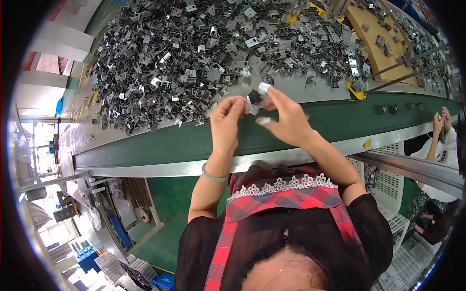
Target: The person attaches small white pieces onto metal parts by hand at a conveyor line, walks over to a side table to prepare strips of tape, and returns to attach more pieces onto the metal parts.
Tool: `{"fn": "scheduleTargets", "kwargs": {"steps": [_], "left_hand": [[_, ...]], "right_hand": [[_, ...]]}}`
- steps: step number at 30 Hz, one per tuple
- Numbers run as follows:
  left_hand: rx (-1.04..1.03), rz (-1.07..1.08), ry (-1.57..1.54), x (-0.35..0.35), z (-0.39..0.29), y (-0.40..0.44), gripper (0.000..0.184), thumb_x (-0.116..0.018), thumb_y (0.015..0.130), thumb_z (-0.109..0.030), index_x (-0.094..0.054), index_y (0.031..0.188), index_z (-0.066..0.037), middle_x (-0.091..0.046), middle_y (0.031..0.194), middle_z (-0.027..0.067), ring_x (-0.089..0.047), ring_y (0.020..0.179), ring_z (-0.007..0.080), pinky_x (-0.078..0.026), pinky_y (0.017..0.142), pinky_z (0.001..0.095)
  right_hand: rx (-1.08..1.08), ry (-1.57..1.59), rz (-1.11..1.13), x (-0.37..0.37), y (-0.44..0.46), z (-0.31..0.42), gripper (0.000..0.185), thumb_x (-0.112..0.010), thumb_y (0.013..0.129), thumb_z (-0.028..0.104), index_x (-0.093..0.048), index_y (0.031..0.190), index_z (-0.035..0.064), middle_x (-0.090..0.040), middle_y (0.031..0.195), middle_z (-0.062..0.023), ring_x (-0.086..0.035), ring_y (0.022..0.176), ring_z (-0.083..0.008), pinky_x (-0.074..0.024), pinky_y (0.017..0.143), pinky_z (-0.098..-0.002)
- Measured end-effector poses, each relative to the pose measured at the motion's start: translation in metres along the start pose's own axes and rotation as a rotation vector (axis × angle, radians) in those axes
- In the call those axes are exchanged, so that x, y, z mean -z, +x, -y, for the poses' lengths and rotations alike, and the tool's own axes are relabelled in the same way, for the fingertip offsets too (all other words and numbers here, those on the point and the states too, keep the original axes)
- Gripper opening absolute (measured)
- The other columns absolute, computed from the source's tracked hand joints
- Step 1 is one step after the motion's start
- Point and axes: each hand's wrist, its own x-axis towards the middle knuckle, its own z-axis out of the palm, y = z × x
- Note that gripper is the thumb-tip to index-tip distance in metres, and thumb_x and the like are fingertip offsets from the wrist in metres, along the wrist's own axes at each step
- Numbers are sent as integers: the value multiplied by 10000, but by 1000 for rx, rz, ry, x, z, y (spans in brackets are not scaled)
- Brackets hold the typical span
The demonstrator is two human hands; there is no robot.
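Note:
My left hand (pixel 226 122) pinches a small shiny metal bracket (pixel 251 105) between thumb and fingertips, above the near edge of the green conveyor belt (pixel 194 140). My right hand (pixel 290 116) is just to the right of it, its thumb and index finger spread apart with white tape on the tips. A dark part (pixel 255 96) lies between the two hands, beside the bracket; blur hides whether it is joined to it. Behind my hands a large heap of metal brackets (pixel 170 63) covers the grey worktop.
A metal rail (pixel 170 169) runs along the belt in front of me. Several brackets (pixel 388 109) sit on the belt at right. A co-worker's hands (pixel 441 119) are at the far right. A tan board (pixel 374 43) holds more parts. White plastic crates (pixel 388 179) stand below.

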Motion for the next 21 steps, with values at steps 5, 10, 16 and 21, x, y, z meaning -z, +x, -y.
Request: {"fn": "scheduleTargets", "kwargs": {"steps": [5, 10, 16, 21], "left_hand": [[243, 81, -270, -5, 7, -12, 168, -585, 965, -189, -644, 1013, -39, -623, 853, -19, -555, 733, 62, -445, 668, 209], [214, 142, -372, -10, 12, -16, 153, -551, 981, -196, -609, 1013, -58, -597, 864, -30, -565, 765, 62, -461, 670, 212], [280, 85, -475, -11, 11, -21, 153, -532, 989, -192, -595, 1012, -54, -590, 883, -3, -590, 749, 89, -496, 676, 224], [242, 231, -257, 1, 4, -20, 140, -631, 906, -53, -604, 1038, -13, -623, 874, 33, -623, 668, 134, -547, 654, 252]], "right_hand": [[206, 61, -163, -13, -5, 3, 300, -762, 713, 9, -633, 984, -3, -635, 836, -124, -651, 717, -221, -531, 654, -305], [172, 42, -161, -6, -5, 13, 312, -743, 718, -14, -633, 1010, -8, -655, 879, -137, -674, 766, -221, -540, 674, -300], [-53, 384, -199, -17, -16, -2, 302, -717, 754, -25, -650, 1048, -12, -682, 955, -131, -678, 817, -154, -545, 694, -299], [51, 114, 75, 7, -14, -3, 265, -705, 756, -19, -675, 1018, 14, -684, 930, -125, -668, 730, -155, -522, 612, -287]]}}
